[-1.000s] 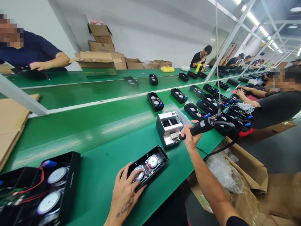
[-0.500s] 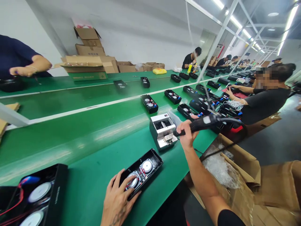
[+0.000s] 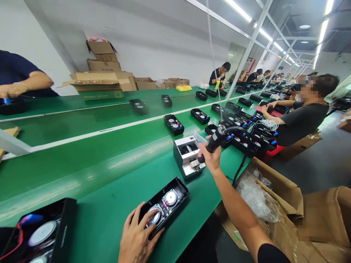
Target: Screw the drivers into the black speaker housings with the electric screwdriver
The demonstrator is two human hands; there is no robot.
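Note:
My left hand (image 3: 139,230) grips the near end of a black speaker housing (image 3: 179,190), its fingers over the rim and beside one of two round white speakers. Red wires lie between the speakers. My right hand (image 3: 212,157) is wrapped round a black electric screwdriver (image 3: 216,140), tilted with its cable end up, hanging from a cord. That tool is over the front of a silver and black screw feeder (image 3: 189,155), whose top tray is dark. Whether the tip touches the feeder is hidden.
Another open housing (image 3: 64,233) sits at the near left. Several housings (image 3: 174,124) stand along the green belt (image 3: 109,146). A cardboard box with clear plastic (image 3: 255,193) is below the right table edge. Co-workers sit at the right and far left.
My right hand has moved slightly left, and the screwdriver has swung from nearly level to a steeper tilt. My left hand keeps its hold on the housing. The view has shifted slightly.

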